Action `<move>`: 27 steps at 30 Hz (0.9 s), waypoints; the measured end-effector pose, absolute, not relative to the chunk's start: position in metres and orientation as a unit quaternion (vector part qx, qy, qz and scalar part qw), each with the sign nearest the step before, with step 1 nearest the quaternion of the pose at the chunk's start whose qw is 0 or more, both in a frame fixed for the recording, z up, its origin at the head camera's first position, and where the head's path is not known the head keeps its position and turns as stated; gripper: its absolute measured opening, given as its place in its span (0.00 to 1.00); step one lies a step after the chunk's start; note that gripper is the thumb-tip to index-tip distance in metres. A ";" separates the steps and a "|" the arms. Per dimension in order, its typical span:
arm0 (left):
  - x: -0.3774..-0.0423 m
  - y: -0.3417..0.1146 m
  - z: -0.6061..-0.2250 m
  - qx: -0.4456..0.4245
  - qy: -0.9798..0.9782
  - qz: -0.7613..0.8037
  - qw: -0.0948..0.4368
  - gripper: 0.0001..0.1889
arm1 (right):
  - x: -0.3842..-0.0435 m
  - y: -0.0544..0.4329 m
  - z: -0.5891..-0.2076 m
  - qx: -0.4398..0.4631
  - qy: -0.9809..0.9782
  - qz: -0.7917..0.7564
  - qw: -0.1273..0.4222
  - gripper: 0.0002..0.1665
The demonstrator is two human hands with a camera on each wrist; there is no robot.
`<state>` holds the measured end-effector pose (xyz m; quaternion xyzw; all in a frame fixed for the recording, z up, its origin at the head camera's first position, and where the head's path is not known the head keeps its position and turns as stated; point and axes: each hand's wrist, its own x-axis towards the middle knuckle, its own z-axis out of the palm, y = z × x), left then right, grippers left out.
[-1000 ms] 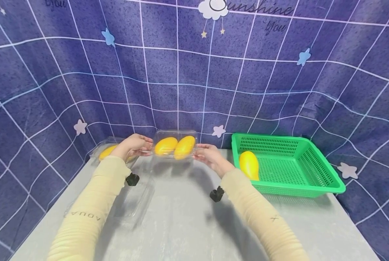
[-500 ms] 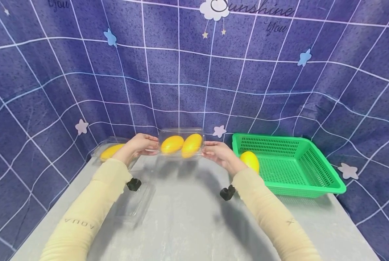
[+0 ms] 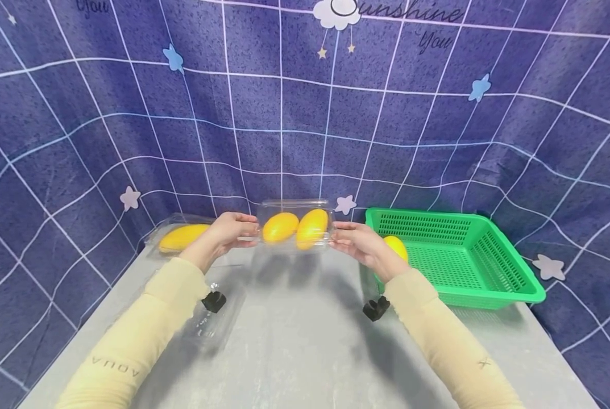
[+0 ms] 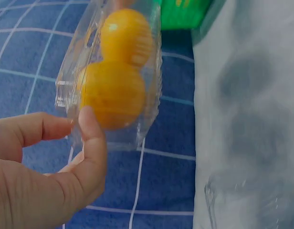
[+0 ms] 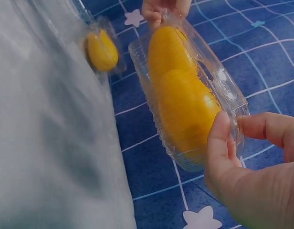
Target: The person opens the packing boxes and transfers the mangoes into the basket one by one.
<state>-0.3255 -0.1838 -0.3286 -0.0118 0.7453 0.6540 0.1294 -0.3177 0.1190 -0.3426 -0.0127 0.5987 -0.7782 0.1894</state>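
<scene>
Box (image 3: 291,241): held above the far tabletop (image 3: 294,363), centre; two mangoes (image 3: 312,229) inside.
Left grip (image 3: 229,232): pinches its left end.
Right grip (image 3: 363,244): pinches its right end, presumably to balance the load.
Basket (image 3: 478,298): right, third mango (image 3: 398,248) inside, seemingly within easy reach.

From my end, the box (image 3: 295,212) looks clear, ribbed, glossy plastic — the fruit (image 3: 312,229) smooth and shiny — while the basket (image 3: 443,270) seems plastic and the curtain (image 3: 299,102) matt cloth.

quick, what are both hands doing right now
Left hand: holding one end of the clear rectangular plastic box with two yellow oval fruits.
Right hand: holding its other end.
</scene>
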 end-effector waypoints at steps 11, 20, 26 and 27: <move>-0.294 -0.163 -0.324 -0.017 0.689 0.715 0.117 0.28 | -0.295 0.138 -0.340 -0.024 0.591 -0.783 0.191 0.33; -0.272 -0.155 -0.325 -0.010 0.648 0.750 0.130 0.28 | -0.277 0.151 -0.343 -0.052 0.584 -0.788 0.191 0.34; -0.260 -0.150 -0.328 0.003 0.627 0.768 0.132 0.28 | -0.265 0.159 -0.346 -0.054 0.583 -0.788 0.191 0.33; -0.258 -0.149 -0.329 0.002 0.623 0.770 0.133 0.28 | -0.263 0.160 -0.347 -0.052 0.583 -0.788 0.192 0.33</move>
